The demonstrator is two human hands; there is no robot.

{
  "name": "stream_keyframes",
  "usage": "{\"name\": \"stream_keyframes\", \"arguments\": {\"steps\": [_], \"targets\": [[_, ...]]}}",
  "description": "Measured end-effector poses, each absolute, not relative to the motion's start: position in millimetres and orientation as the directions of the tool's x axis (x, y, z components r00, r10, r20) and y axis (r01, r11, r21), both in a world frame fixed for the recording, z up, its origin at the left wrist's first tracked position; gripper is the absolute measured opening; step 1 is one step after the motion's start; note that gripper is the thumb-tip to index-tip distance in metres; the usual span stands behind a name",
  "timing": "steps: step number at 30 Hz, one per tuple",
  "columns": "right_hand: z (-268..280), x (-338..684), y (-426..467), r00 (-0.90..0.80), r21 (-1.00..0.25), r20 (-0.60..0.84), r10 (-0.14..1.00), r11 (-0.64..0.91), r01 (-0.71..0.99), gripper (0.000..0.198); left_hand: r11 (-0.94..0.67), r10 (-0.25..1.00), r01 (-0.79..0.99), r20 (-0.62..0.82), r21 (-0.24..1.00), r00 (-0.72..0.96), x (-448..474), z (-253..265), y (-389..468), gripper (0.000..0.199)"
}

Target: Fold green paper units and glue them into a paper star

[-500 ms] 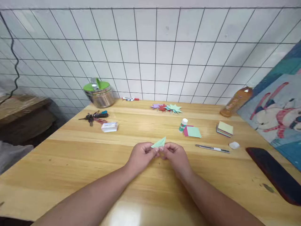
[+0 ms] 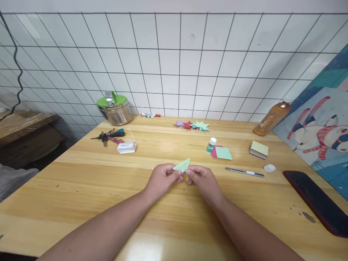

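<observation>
A small piece of light green folded paper, pointed at its upper right, is held up over the middle of the wooden table. My left hand pinches its lower left part between thumb and fingers. At the paper's right edge, the thumb and index finger of my right hand close on it; their exact contact is partly hidden. Beyond my hands lie spiky folded-paper pieces in purple, red and green. A glue stick stands beside flat green and pink paper squares.
Rightward lie a craft knife, a white cap, a stack of paper squares, a phone and a tilted bottle. Leftward are keys, a small white box, a green-lidded pot and a marker.
The folded paper has shifted slightly left in my hands. My right thumb has drawn a little away from my left thumb. The view has tilted slightly.
</observation>
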State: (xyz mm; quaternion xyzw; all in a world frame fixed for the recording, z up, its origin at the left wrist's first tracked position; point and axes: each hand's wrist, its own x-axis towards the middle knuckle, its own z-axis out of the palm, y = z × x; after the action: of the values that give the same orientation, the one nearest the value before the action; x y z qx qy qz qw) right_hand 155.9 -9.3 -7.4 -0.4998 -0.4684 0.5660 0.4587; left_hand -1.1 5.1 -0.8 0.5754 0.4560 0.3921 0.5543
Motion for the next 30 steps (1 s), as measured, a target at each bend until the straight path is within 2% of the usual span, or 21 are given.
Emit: {"name": "stream_keyframes", "arguments": {"steps": [5,8,12,14,16,17,23,30], "targets": [[-6.6,157.4,-8.9,-0.047,-0.995,-0.099,0.994,-0.097,0.028,0.025,0.005,0.954,0.111,-0.038,0.994,0.297,-0.8,-2.6,7.0,0.018],[-4.7,157.9,-9.7,-0.113,-0.995,-0.068,0.991,-0.059,0.074,0.021,-0.020,0.944,0.191,-0.044,0.981,0.328,-1.8,-3.6,6.7,0.020],[-3.3,162.4,-10.8,-0.110,-0.968,0.153,0.982,0.171,0.185,0.052,-0.196,0.906,0.395,0.012,0.898,0.423,-4.5,-6.4,4.5,0.026],[-2.3,164.4,-11.0,-0.110,-0.917,0.205,0.973,0.230,0.325,0.036,-0.281,0.892,0.441,0.063,0.852,0.447,-5.1,-8.0,3.7,0.027],[-1.3,165.2,-10.8,-0.120,-0.883,0.179,0.977,0.213,0.419,0.011,-0.302,0.900,0.456,0.093,0.837,0.426,-5.0,-9.0,3.9,0.025],[-1.0,165.2,-10.5,-0.120,-0.883,0.153,0.981,0.190,0.430,0.007,-0.289,0.911,0.449,0.098,0.845,0.401,-4.8,-9.1,4.4,0.024],[-4.8,166.1,-7.4,-0.149,-0.932,-0.005,0.989,0.049,0.358,0.017,-0.117,0.942,0.207,0.042,0.971,0.332,-3.6,-5.8,7.4,0.016],[-7.1,166.1,-7.4,-0.226,-0.975,-0.061,0.972,-0.009,0.221,0.024,-0.062,0.936,0.144,0.008,0.988,0.351,-6.8,0.9,8.6,0.022]]}}
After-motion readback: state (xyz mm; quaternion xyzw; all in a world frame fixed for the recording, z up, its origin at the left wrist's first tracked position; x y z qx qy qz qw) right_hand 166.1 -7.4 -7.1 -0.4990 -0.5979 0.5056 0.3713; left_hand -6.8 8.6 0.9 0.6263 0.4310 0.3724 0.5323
